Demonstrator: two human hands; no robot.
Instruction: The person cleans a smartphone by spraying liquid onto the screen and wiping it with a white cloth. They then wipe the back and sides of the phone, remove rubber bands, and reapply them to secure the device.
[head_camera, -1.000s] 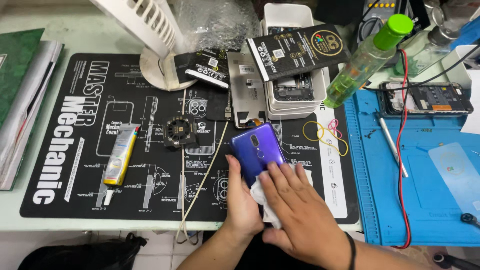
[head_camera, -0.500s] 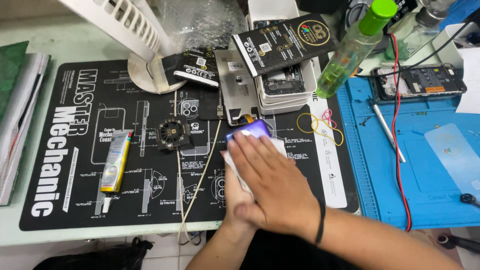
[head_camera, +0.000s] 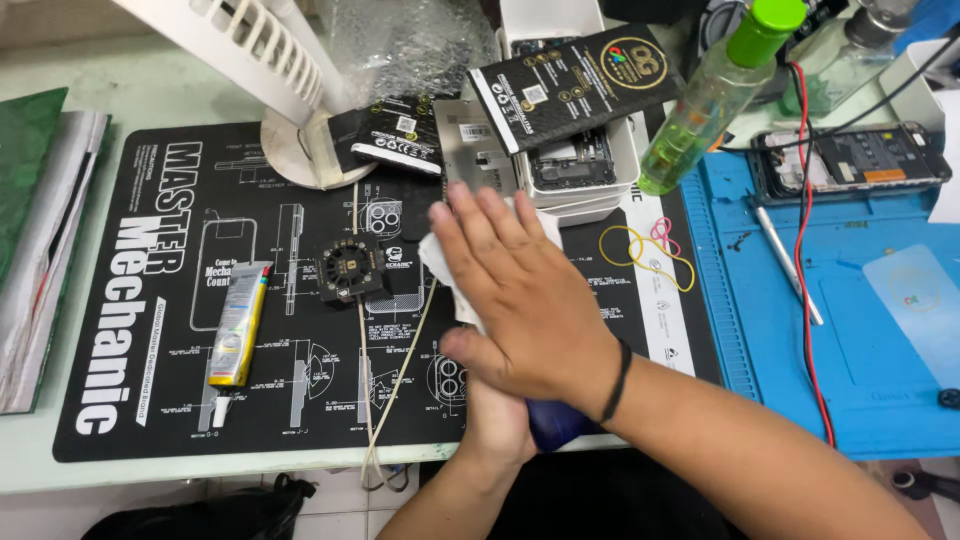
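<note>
We see R hand (head_camera: 520, 300) flat, fingers spread, pressing white cloth (head_camera: 445, 262) onto purple phone (head_camera: 552, 425), which L hand (head_camera: 495, 415) grips from below, w/ both over black work mat (head_camera: 150, 330) for support.

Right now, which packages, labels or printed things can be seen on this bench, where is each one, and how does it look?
Black flat box: top centre, leaning on a white tray, gold round emblem.
Small black pack: left of it, by the fan base, white label.
Glue tube: left on the black mat, yellow and silver.
Clear bottle: upper right, green cap, greenish liquid.
</note>
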